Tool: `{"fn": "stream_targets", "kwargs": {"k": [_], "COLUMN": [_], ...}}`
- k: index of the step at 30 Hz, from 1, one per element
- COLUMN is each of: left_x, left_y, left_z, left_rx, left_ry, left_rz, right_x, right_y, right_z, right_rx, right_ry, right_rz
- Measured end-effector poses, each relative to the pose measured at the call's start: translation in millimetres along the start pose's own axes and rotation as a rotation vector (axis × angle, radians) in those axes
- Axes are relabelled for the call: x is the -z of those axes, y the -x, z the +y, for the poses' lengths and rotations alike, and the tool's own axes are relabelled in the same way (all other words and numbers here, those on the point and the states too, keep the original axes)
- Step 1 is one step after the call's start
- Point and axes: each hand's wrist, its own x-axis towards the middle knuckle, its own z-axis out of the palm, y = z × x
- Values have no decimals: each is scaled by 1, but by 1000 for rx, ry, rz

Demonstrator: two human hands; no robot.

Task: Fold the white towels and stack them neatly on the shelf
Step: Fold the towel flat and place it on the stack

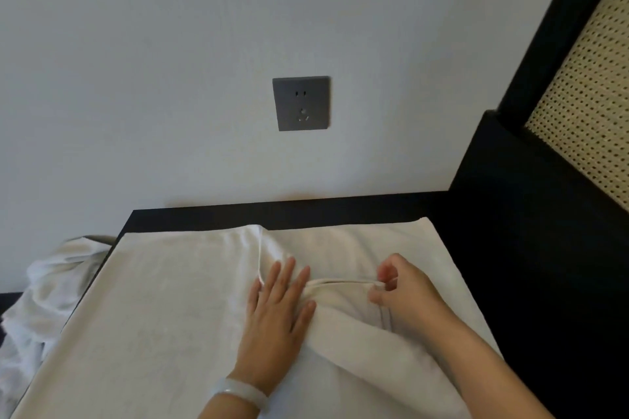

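Fingers [386, 272] of right hand [405, 289] around towel [153, 299] hem, left hand [275, 309] atop

towel [163, 299] spread on table [306, 211], socket [301, 103] behind, towel pile [41, 289] left

Air above the spread white towel [163, 309] is open; a pale grey wall [136, 78] blocks beyond, a black-framed woven cane panel [585, 95] at right.

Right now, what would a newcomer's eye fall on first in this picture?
Two hands at the centre of a white towel spread on a dark top: the left hand presses flat, the right hand pinches a folded edge. Above, a grey socket sits on the pale wall.
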Motion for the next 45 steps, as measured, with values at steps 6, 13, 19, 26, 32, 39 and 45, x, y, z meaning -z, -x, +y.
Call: {"fn": "stream_targets", "kwargs": {"k": [6, 13, 19, 26, 32, 39, 45], "left_x": [7, 52, 37, 33, 28, 30, 37], "left_y": [-4, -91, -170, -195, -203, -199, -204], "left_z": [6, 41, 53, 31, 23, 17, 17], "left_rx": [20, -78, 10, -38, -160, -196, -197], "left_ry": [-21, 86, 48, 78, 86, 52, -88], "left_rz": [-34, -38, -278, -446, -333, -399, -479], "right_x": [-9, 77, 101, 92, 87, 93, 87], "right_y": [1, -36, -101, -111, -122, -126, -127], "right_z": [6, -13, 18, 34, 40, 37, 43], "right_rx": [26, 44, -152, -76, 50, -36, -62], "right_ry": [-1, -264, -273, -102, 183, 253, 72], "right_rz": [6, 164, 263, 172, 320, 245, 397]}}
